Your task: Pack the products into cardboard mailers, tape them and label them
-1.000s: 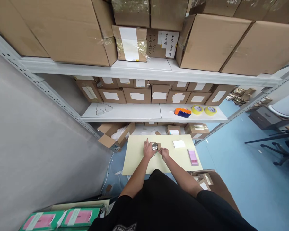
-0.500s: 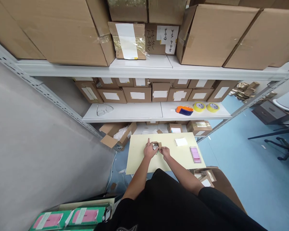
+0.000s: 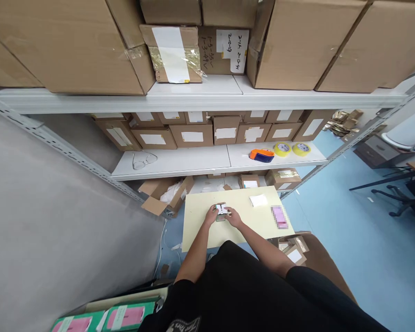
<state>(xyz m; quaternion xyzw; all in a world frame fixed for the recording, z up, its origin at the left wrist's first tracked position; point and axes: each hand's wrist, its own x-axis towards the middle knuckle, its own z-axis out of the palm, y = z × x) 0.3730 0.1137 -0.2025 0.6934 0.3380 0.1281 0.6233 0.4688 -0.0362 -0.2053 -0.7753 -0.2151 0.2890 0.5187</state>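
Note:
Over the pale yellow table (image 3: 200,230), both hands are closed around a small box (image 3: 222,210). Its upper face looks white, with dark marks and a dark gap in the middle; the print is too small to read. My left hand (image 3: 211,215) grips the left side of the box. On its right side, my right hand (image 3: 233,217) has its fingers bent against the edge. Whatever lies inside the box is hidden. To the right on the table are a small stack of white paper (image 3: 258,200) and a blurred pink pack (image 3: 279,217).
Beyond the table stands a shelf rack (image 3: 173,162) full of cardboard boxes. Its middle shelf holds glasses (image 3: 144,160), an orange and blue tape dispenser (image 3: 262,155) and yellow tape rolls (image 3: 282,149). An open carton (image 3: 155,203) sits left of the table; another carton (image 3: 323,263) stands lower right.
The brown flap and silvery content seen in the box are now covered by a white printed face. My right hand has shifted onto the box's right side. The view has moved slightly.

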